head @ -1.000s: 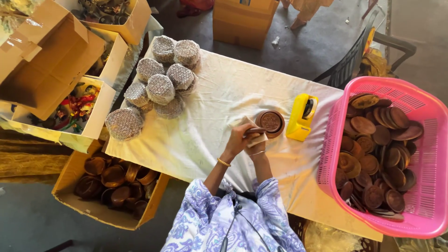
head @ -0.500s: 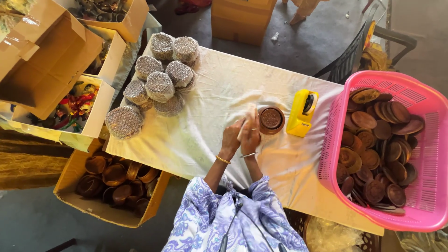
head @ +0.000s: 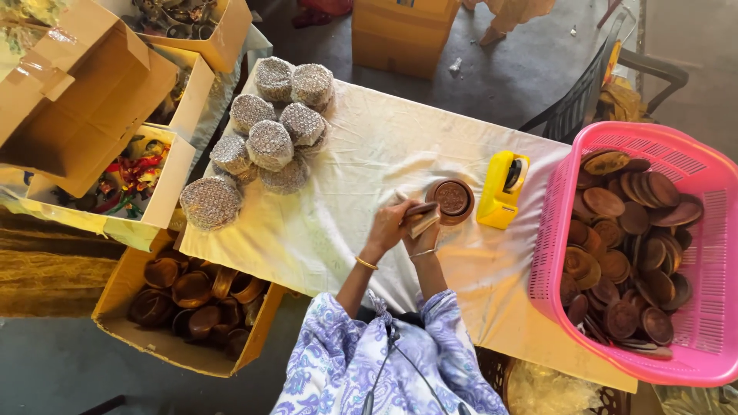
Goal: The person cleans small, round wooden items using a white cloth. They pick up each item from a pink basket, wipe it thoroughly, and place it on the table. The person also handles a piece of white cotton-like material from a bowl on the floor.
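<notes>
Both hands meet over the middle of the white-clothed table (head: 369, 138). My left hand (head: 390, 224) and my right hand (head: 422, 227) together grip a small brown round dish with a pale cloth or paper (head: 420, 214) wrapped against it. Just right of the hands a brown round dish (head: 451, 200) lies flat on the cloth. A yellow tape dispenser (head: 500, 188) stands beside that dish.
A pink plastic basket (head: 707, 253) at the right holds many brown dishes. Several bubble-wrapped round bundles (head: 269, 142) are stacked at the table's far left. Cardboard boxes (head: 77, 100) stand to the left; one box (head: 188, 296) below holds brown bowls. Another person's feet (head: 500, 19) show at the top.
The hands have turned the held dish and its pale wrap over between them, from flat, to upright, to flat again. The dish on the cloth has stayed put.
</notes>
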